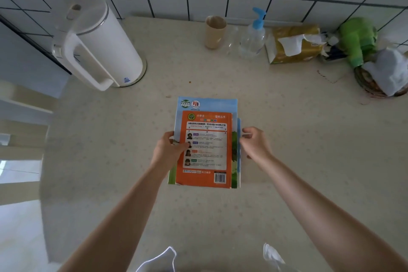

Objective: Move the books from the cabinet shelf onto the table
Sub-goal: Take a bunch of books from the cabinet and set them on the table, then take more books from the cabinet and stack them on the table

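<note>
Stack: orange paperback book (pixel 204 150) atop larger blue-and-green picture book (pixel 207 104), long axis pointing away, on speckled beige counter (pixel 287 139) | left hand (pixel 167 150) grip pinches left edge | right hand (pixel 255 142) grip curled at right edge, contact unclear.

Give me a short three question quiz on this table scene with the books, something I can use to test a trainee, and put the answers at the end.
1. True or false: the orange book lies on top of a larger blue-covered book.
2. Which object stands at the table's far left? A) white kettle B) pump bottle C) tissue pack
3. Fill in: the left hand holds the stack's left edge, while the right hand is at its ____ edge.

Key: 1 true; 2 A; 3 right.
</note>
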Motion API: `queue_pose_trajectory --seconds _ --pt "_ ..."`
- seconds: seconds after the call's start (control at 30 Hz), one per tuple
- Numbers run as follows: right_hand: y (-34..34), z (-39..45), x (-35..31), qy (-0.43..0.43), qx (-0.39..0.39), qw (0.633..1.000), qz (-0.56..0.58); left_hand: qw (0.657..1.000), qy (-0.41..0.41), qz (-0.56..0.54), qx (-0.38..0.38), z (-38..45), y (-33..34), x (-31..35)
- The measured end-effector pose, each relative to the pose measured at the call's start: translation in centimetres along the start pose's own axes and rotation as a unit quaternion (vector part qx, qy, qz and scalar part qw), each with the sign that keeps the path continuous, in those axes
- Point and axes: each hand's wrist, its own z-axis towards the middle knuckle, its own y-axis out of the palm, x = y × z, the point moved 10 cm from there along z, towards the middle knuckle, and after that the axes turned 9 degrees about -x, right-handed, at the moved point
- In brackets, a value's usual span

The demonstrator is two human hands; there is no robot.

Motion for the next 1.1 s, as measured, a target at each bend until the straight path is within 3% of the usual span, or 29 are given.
queue_pose_trajectory --seconds 0.17,0.3,0.43,0.6,0.7,0.77,0.97,1.1 --pt "-0.6 -2.7 0.4 -0.04 -0.01 0.998 -0.051 0.991 0.064 0.113 0.043 -2.0 -0.3 1.3" --pt "-0.3 -7.0 0.5 -0.085 -0.017 0.994 -0.059 0.95 0.171 0.241 0.099 -5.6 0.5 3.7" --pt "0.1 -10.3 3.3 -0.089 0.008 0.993 -0.08 0.937 0.272 0.202 0.083 -9.0 3.4 4.7" --pt "0.1 -14.4 11.5 -0.02 0.088 0.995 -0.05 0.893 0.37 0.238 -0.095 -13.0 12.6 3.1" --pt "0.1 -18.4 16.5 0.023 0.145 0.989 0.004 0.872 0.362 0.253 -0.214 -14.8 17.2 -0.2" --pt "0.3 -21.5 20.1 0.054 0.183 0.98 0.062 0.839 0.361 0.292 -0.284 -16.8 20.2 -2.1" --pt "2.0 -32.9 29.0 0.103 0.321 0.929 0.152 0.738 0.396 0.395 -0.378 -24.2 26.5 -7.3" --pt "4.1 -40.0 33.6 0.118 0.356 0.912 0.167 0.676 0.409 0.444 -0.423 -29.6 29.9 -11.2"
